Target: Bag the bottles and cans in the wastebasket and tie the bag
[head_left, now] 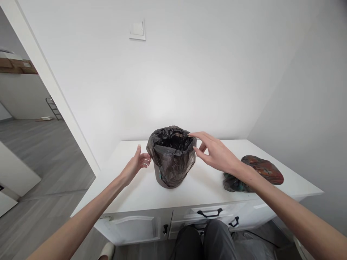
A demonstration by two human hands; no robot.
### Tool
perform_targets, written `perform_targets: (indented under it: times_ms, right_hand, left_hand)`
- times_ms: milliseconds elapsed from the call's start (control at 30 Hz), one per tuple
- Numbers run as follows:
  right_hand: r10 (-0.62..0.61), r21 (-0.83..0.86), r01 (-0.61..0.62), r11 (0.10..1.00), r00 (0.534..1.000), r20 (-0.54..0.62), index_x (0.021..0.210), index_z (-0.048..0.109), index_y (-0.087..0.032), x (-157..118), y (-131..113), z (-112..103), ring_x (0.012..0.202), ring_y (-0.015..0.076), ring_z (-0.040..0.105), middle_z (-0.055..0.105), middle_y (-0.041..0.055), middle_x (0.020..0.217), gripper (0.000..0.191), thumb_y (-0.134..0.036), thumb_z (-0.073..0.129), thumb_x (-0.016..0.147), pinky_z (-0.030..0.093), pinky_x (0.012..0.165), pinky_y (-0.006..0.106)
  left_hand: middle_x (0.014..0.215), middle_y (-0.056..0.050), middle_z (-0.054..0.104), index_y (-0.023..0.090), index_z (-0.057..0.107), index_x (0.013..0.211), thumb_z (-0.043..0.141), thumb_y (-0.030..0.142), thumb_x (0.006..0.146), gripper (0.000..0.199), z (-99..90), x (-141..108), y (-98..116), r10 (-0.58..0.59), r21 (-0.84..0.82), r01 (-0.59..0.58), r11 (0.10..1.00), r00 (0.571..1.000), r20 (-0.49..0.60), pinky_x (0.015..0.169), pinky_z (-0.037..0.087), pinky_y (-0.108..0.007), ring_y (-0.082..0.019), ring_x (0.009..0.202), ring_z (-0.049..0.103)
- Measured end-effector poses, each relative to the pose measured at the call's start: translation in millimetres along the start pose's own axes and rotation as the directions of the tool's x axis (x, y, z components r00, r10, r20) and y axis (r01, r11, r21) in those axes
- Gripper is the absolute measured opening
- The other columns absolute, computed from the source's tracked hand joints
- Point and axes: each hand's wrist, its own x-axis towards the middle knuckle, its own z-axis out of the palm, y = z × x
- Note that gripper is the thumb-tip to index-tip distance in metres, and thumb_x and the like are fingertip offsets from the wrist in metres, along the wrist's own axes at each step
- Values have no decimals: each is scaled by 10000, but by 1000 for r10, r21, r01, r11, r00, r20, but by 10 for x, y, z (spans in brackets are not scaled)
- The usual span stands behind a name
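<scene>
A bin [162, 178] stands upright on the white cabinet top, lined with a black plastic bag [173, 162] whose edge is folded down over the rim and outside. On the bin's left side, my left hand [136, 164] has its thumb raised and fingers apart, the fingertips at the bag's edge. Over on the right, my right hand [214, 151] is spread, with its fingertips at the bag's rim and the thumb lower on the outside. Neither hand visibly grips the bag.
A dark bag with reddish contents [267, 169] lies on the right of the white cabinet [130, 202], partly behind my right forearm. A wall rises behind the cabinet, with a light switch [137, 29]. Black handles [209, 213] stick out in front. A doorway opens at left.
</scene>
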Motion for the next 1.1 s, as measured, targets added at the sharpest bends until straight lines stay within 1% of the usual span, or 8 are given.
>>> perform_targets:
  times_ms: [67, 133, 267, 500, 633, 733, 867, 1100]
  right_hand:
    - [-78, 94, 69, 993, 993, 89, 1543, 486, -332, 42, -106, -5, 854, 198, 745, 615, 71, 1496, 520, -317, 523, 1024, 582, 908, 395]
    - [-94, 180, 62, 982, 980, 176, 1480, 563, -304, 94, -173, 13, 834, 194, 744, 686, 69, 1406, 449, -373, 517, 1039, 591, 849, 363]
    - [-66, 257, -5, 966, 961, 268, 1260, 715, -248, 160, -180, 57, 826, 209, 759, 791, 63, 1147, 360, -477, 562, 1028, 580, 769, 322]
    - [-102, 136, 80, 987, 982, 162, 972, 751, -236, 161, -104, 115, 796, 211, 719, 781, 37, 938, 263, -488, 677, 972, 513, 747, 307]
    - [-11, 129, -5, 992, 992, 123, 904, 735, -247, 170, -75, 12, 741, 221, 746, 783, 32, 918, 279, -499, 640, 977, 508, 693, 299]
    - [96, 68, -100, 993, 994, 57, 874, 740, -258, 198, 87, -92, 734, 250, 771, 784, 26, 840, 290, -524, 653, 951, 528, 696, 308]
    - [219, -78, -222, 972, 974, -51, 901, 770, -265, 261, 476, -193, 765, 274, 784, 777, 23, 720, 271, -510, 660, 945, 556, 774, 332]
    - [346, -220, -379, 899, 922, -174, 976, 790, -241, 257, 1197, -296, 797, 289, 787, 749, 35, 628, 273, -486, 679, 932, 567, 798, 352]
  left_hand:
    - [790, -62, 626, 182, 679, 803, 537, 867, 851, 701, 94, -7, 95, -10, -69, 11, 998, 1000, 19, 747, 492, -356, -203, 763, 568]
    - [768, -35, 589, 192, 650, 793, 676, 769, 834, 579, 137, 4, 102, 13, -124, -11, 992, 1000, 16, 733, 476, -332, -179, 738, 529]
    - [1012, -86, 686, 197, 671, 948, 715, 728, 807, 551, 59, 68, -118, 16, -121, -24, 992, 998, -65, 789, 509, -332, -216, 890, 610]
    - [1216, -156, 712, 157, 648, 1172, 354, 874, 906, 819, -161, 105, -671, -49, 213, 79, 974, 988, -144, 901, 519, -384, -280, 1071, 673]
    - [1130, -135, 732, 178, 657, 1071, 323, 816, 942, 732, -192, -39, -881, 24, 400, 79, 913, 969, -246, 929, 509, -408, -300, 1065, 674]
    - [1079, -105, 735, 206, 659, 1029, 425, 741, 942, 591, -143, -188, -934, 58, 449, 70, 891, 963, -264, 871, 498, -400, -301, 1005, 666]
    - [977, -75, 730, 227, 677, 989, 475, 680, 941, 499, -56, -287, -922, 81, 518, 57, 854, 967, -240, 735, 471, -369, -279, 863, 654]
    - [955, -70, 745, 233, 690, 911, 415, 659, 984, 512, -76, -232, -953, 95, 550, 27, 835, 977, -191, 762, 456, -376, -280, 858, 643]
